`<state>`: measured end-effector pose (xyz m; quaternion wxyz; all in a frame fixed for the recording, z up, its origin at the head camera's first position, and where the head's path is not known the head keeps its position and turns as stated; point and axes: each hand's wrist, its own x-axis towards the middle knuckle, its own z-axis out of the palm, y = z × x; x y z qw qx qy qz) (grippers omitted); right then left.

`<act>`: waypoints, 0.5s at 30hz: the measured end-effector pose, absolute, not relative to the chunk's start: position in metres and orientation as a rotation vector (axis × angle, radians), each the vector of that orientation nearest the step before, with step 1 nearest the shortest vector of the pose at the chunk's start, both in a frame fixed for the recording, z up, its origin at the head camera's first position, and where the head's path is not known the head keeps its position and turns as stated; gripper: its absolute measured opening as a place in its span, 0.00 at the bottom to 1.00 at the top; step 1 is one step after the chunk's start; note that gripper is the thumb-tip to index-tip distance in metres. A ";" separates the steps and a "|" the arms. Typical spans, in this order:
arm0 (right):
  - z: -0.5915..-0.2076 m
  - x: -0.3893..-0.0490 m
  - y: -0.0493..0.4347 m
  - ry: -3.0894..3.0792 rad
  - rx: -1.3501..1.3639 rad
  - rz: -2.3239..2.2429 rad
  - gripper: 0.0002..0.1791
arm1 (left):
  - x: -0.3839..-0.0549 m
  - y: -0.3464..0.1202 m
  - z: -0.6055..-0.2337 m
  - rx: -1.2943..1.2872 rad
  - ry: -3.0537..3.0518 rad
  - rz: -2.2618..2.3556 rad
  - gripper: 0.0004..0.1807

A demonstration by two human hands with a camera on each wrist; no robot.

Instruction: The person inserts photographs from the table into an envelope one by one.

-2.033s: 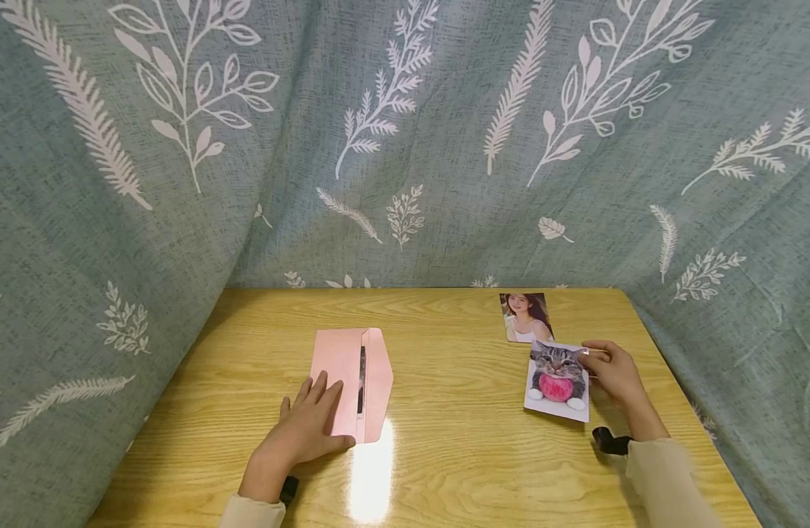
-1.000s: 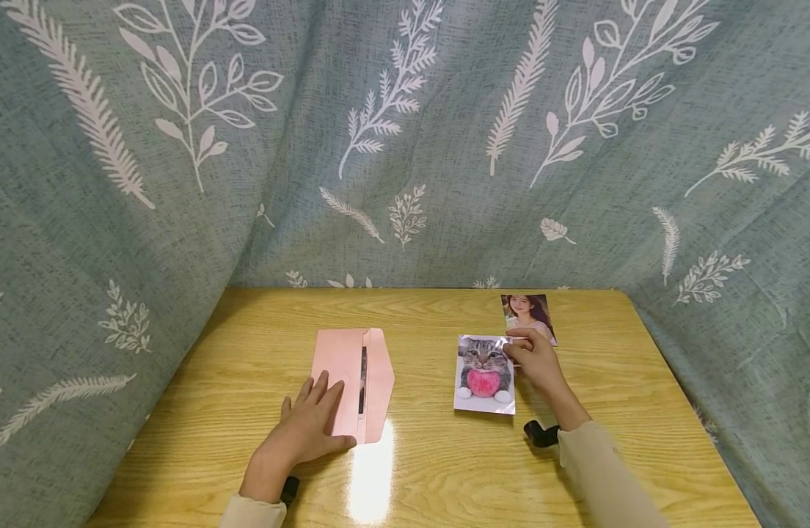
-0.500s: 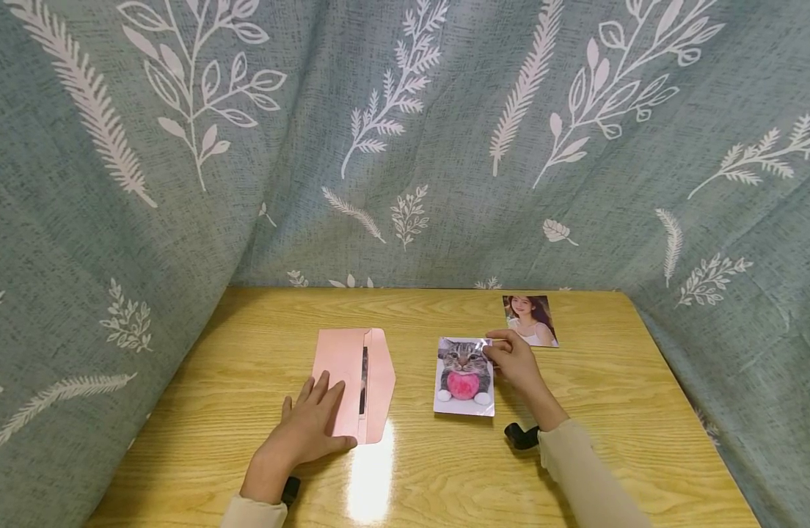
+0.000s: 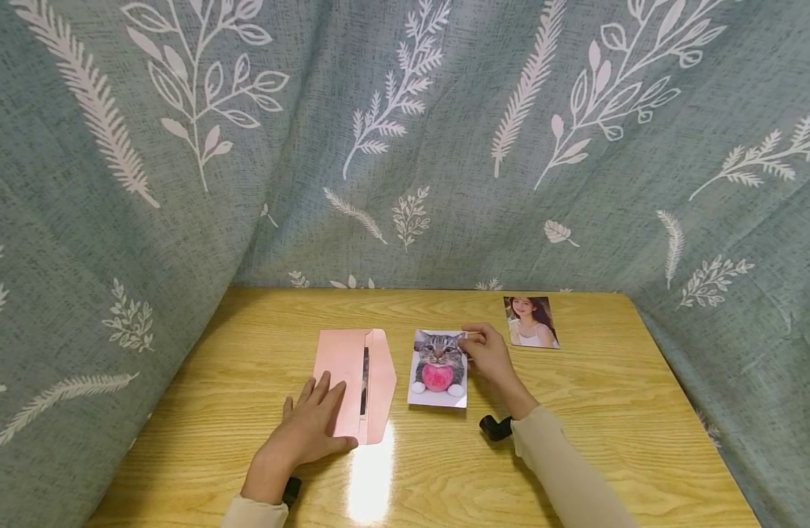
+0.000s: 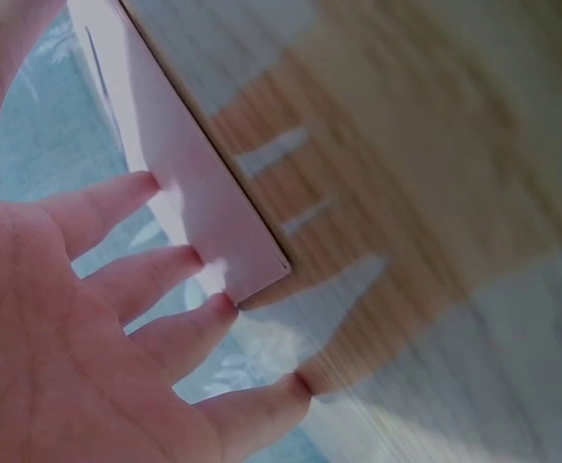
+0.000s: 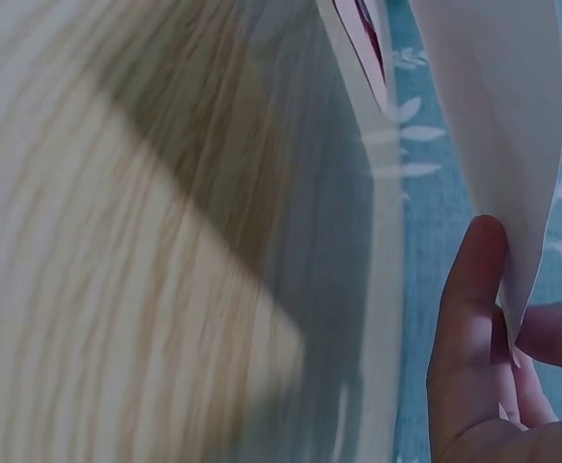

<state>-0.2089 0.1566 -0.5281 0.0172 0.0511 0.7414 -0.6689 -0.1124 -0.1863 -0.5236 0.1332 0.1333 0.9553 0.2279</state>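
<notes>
A pink envelope [image 4: 339,352] lies on the wooden table with its flap unfolded to the right. Through its slot shows a strip of something dark, perhaps a photo inside. My left hand [image 4: 307,429] rests on it with fingers spread; in the left wrist view the fingertips [image 5: 189,256] touch the envelope's edge [image 5: 179,164]. Just right of the flap, my right hand [image 4: 492,359] pinches the upper right edge of a cat photo [image 4: 438,374], whose picture shows a cat with a pink ball. In the right wrist view the photo's pale back [image 6: 497,106] rises above the table between thumb and fingers.
A second photo, a portrait print [image 4: 532,323], lies at the back right of the table [image 4: 610,381]. A green-grey leaf-patterned curtain [image 4: 352,242] stands along the table's back and both sides. Light glares off the tabletop below the envelope.
My right hand has carried the cat photo leftward, from beside the portrait print to close by the envelope flap. My left hand and the envelope have stayed in place.
</notes>
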 end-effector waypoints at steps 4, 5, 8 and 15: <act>-0.527 -0.212 0.146 2.302 0.153 -2.086 0.20 | -0.112 -0.186 -0.523 0.399 2.778 0.667 0.57; -0.527 -0.212 0.143 2.298 0.153 -2.094 0.20 | -0.112 -0.187 -0.523 0.401 2.778 0.669 0.57; -0.522 -0.213 0.136 2.299 0.157 -2.072 0.20 | -0.112 -0.187 -0.522 0.406 2.784 0.667 0.56; -0.530 -0.220 0.120 2.344 0.150 -2.033 0.19 | -0.111 -0.186 -0.519 0.407 2.788 0.667 0.56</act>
